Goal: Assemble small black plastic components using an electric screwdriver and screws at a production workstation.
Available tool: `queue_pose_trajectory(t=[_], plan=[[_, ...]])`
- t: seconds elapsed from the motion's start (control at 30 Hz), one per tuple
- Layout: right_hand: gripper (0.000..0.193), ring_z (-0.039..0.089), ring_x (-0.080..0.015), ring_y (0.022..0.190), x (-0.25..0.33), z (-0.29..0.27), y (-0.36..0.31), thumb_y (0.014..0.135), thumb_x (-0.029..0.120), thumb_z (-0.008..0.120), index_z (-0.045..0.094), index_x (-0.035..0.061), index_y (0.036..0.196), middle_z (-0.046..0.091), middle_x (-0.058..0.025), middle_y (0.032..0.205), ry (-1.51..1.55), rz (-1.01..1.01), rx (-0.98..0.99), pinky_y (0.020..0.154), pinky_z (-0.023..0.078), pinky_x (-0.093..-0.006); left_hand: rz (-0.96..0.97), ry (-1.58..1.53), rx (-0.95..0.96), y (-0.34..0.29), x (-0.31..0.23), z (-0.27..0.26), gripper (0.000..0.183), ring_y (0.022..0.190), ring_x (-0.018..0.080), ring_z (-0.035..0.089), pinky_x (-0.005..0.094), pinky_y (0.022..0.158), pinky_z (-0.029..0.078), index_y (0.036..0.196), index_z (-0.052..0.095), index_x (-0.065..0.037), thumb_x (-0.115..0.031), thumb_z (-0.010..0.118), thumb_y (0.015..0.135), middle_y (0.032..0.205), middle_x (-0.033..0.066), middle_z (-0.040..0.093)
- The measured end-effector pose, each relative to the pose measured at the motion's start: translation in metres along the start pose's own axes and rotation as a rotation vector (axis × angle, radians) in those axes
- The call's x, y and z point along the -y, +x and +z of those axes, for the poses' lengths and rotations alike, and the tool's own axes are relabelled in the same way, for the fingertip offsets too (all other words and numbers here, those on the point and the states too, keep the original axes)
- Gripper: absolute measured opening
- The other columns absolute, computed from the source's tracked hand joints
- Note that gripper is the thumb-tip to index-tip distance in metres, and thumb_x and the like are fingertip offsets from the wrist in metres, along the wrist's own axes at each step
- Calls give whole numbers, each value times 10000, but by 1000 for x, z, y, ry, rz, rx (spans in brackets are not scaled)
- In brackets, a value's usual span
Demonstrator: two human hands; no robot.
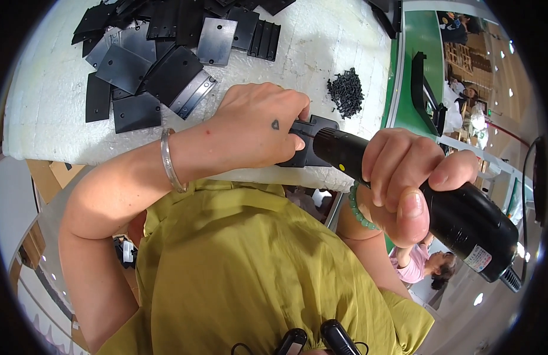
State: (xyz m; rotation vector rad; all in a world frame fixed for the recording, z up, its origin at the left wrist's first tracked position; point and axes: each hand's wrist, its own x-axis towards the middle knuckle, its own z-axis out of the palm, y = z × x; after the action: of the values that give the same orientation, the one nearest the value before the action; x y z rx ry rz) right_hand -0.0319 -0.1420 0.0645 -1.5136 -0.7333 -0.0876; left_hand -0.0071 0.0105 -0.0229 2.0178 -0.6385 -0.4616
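Observation:
My right hand [404, 177] is wrapped round a black electric screwdriver [463, 225], which slants down to the left over the table's near edge. Its bit reaches a black plastic plate [323, 155] lying on the table. Beside the bit, my left hand [259, 127] rests over the left part of that plate, thumb and fingers bent toward the bit. Whatever lies between those fingers is hidden by the hand. A small heap of black screws [346, 93] sits just beyond the plate, to the right.
A pile of black plastic plates [161, 65] covers the table's far left. The table [309, 47] has a whitish wrapped top. Right of it runs a green surface [417, 89] with a black frame-like part [426, 94] on it. A person in pink [413, 263] is at the right.

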Motion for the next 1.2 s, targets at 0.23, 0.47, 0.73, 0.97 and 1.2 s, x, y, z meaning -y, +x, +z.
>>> queue_pose_trajectory(t=[0.23, 0.47, 0.73, 0.97, 1.2], plan=[[290, 444, -85, 420, 4, -2, 0, 767, 88, 604, 342, 150, 875, 450, 31, 585, -41, 1, 39, 415, 381, -230, 27, -15, 11, 2, 2, 1, 277, 871, 322, 566, 414, 758, 424, 952, 574, -84, -198, 653, 713, 846, 120, 611], [281, 457, -71, 436, 2, -7, -2, 764, 91, 609, 385, 145, 924, 456, 39, 580, 10, -18, 10, 414, 386, -214, 75, -17, -22, 0, 3, 1, 275, 841, 327, 561, 423, 737, 421, 959, 559, -84, -197, 643, 722, 822, 119, 601], [346, 409, -112, 470, -14, -56, -6, 774, 46, 536, 423, 58, 1101, 435, -20, 599, -21, -155, -415, 477, 391, -285, 134, -27, -51, -3, 2, 1, 300, 758, 324, 557, 379, 689, 431, 982, 560, -77, -164, 671, 718, 837, 121, 600], [300, 431, -125, 474, -36, -65, -15, 753, 1, 553, 426, 13, 1025, 476, -46, 631, 15, -65, -600, 493, 424, -289, 24, -2, 91, 1, -11, -13, 317, 778, 325, 550, 369, 711, 429, 990, 573, -48, -178, 682, 723, 860, 136, 593], [299, 430, -127, 474, -29, -67, -17, 760, 9, 542, 421, 36, 1032, 467, -39, 629, 28, -59, -578, 486, 412, -296, 124, 145, -152, 6, -20, -8, 378, 825, 293, 533, 349, 726, 435, 991, 595, -47, -182, 746, 672, 843, 110, 589]])
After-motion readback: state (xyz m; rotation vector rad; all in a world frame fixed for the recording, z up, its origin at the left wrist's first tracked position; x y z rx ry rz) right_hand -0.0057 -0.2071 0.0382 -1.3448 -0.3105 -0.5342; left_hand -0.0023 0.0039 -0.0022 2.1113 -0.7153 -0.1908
